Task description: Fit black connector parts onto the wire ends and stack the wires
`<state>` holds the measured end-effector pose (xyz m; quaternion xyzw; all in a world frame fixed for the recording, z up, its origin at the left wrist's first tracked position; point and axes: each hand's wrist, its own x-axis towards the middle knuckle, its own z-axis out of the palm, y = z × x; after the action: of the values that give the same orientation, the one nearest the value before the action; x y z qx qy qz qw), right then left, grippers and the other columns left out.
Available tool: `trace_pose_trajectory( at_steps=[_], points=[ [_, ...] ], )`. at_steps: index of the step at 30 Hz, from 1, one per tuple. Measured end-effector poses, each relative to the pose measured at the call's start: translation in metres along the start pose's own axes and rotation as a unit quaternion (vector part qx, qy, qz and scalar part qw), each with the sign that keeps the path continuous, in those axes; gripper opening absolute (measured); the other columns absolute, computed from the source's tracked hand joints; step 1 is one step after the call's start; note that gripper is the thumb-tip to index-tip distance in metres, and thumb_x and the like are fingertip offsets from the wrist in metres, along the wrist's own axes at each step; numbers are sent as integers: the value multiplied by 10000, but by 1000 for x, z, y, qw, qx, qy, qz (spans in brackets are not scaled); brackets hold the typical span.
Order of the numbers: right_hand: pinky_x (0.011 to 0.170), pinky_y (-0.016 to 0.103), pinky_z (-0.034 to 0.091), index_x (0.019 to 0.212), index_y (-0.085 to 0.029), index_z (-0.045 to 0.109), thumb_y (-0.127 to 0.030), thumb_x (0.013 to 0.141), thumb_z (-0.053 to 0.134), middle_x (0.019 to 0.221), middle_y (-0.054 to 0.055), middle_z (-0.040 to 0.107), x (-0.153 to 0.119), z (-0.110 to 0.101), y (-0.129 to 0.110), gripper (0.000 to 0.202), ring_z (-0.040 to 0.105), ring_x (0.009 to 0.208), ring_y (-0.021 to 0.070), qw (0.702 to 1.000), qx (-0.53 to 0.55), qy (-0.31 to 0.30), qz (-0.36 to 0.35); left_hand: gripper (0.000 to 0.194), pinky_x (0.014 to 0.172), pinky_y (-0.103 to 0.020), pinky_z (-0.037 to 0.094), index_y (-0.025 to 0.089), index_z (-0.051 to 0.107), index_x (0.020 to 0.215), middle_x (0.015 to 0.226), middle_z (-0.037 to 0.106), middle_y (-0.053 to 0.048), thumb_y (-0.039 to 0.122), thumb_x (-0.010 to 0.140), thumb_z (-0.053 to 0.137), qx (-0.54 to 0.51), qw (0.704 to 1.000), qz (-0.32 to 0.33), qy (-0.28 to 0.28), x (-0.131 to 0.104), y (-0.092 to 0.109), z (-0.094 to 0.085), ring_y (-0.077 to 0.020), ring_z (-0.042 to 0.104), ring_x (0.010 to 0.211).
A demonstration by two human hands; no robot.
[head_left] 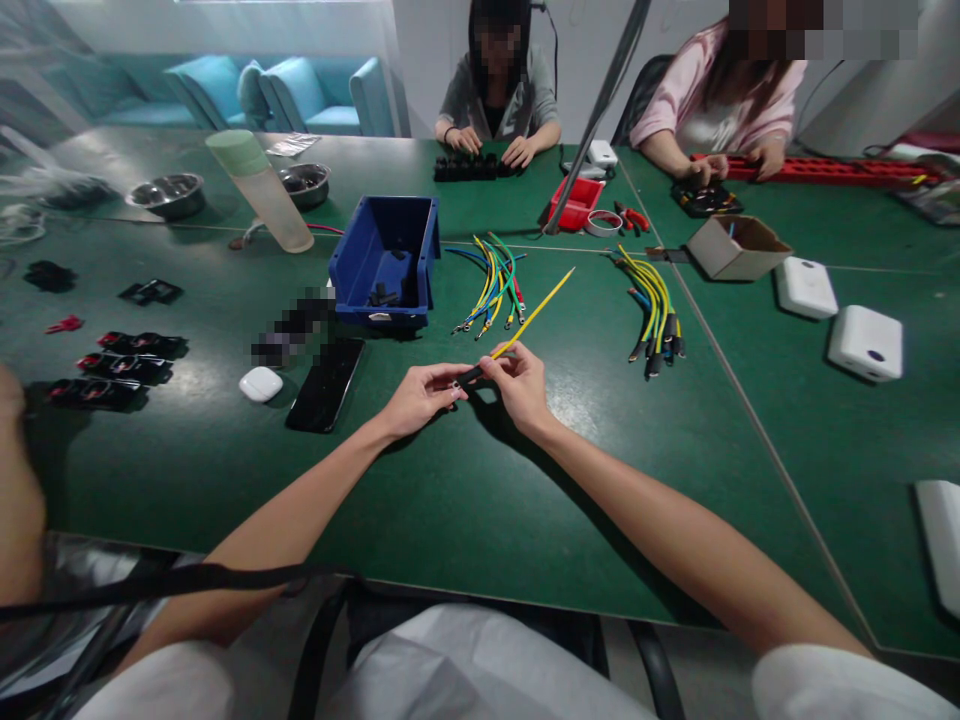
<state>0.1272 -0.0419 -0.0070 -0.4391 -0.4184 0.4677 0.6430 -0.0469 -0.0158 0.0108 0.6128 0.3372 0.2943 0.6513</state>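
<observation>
Above the green table (450,520), one thin yellow wire (534,312) is grasped in the right hand's (521,385) grip; its black sleeve (471,375) is pinched at the end by the left (420,397). Beyond, two bundles of coloured wires (491,285) (656,300) are laid right of one blue plastic bin (352,262), where small black pieces (390,292) are held. Farther, two round steel bowls (171,204) (311,190) are seen.

Blue cushions (214,85) on a sofa (139,78) behind.

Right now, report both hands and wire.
Left hand on black sleeve. Right hand gripping yellow wire by sleeve. Blue bin ahead-left, touching neither hand.
</observation>
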Motion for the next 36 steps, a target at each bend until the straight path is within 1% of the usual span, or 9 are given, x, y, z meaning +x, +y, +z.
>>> trace_pose_trajectory(
  at_steps=[3,7,10,16,20,23,26,29,36],
  points=[
    [587,264,537,835,-206,535,-363,736,726,658,-35,619,1,0,0,266,633,588,136,1000,-1,3,-7,493,643,-255,485,144,619,1203,1090,675,-128,271,736,714,-2,1000,-1,1,1,-1,1,-196,664,833],
    [567,245,511,836,-200,530,-388,729,724,657,-34,615,1,0,0,290,627,582,132,999,-31,12,-18,499,645,-255,480,138,613,1208,1099,675,-139,278,740,714,-4,1000,-9,7,0,-2,4,-203,670,844],
    [555,236,500,844,-203,527,-402,733,713,682,-28,621,0,0,-2,294,630,588,132,999,-43,11,-19,499,647,-262,485,138,616,1200,1098,675,-137,280,733,722,-26,1000,-11,6,-1,-1,6,-198,668,832],
    [485,212,473,880,-211,526,-395,747,705,701,-14,649,-2,3,-9,289,627,567,131,998,-56,11,-13,447,656,-274,487,116,644,1141,1062,684,-138,225,716,730,-123,992,-27,-4,-2,-1,10,-178,663,779],
    [459,195,458,864,-205,520,-370,752,712,648,-28,629,-1,3,-13,277,606,534,115,999,-44,3,-27,428,668,-257,475,112,655,1105,1068,686,-147,177,691,743,-205,977,-58,-10,-3,-2,12,-176,673,779],
    [458,203,470,864,-202,509,-379,759,707,614,-35,620,1,3,-16,285,596,503,114,999,-43,-14,-26,412,691,-261,475,118,657,1102,1113,671,-158,173,701,734,-234,970,-70,-19,-4,-1,13,-194,682,811],
    [448,213,476,864,-202,500,-411,760,702,595,-33,624,5,2,-18,309,586,469,117,997,-64,-28,-13,396,714,-273,480,123,651,1136,1156,652,-165,215,754,697,-228,970,-75,-35,-5,0,15,-206,681,842],
    [442,215,477,858,-206,492,-416,760,701,567,-42,612,8,-2,-15,313,573,449,117,997,-77,-15,-6,389,722,-276,487,120,643,1164,1161,648,-164,261,802,657,-201,975,-83,-41,-4,-1,17,-197,677,840],
    [420,191,453,821,-201,492,-417,767,695,512,-57,571,11,-9,0,301,559,430,109,997,-70,18,12,367,722,-267,513,113,645,1135,1137,656,-158,251,796,674,-173,980,-96,1,1,-6,20,-179,677,818]
  ],
)
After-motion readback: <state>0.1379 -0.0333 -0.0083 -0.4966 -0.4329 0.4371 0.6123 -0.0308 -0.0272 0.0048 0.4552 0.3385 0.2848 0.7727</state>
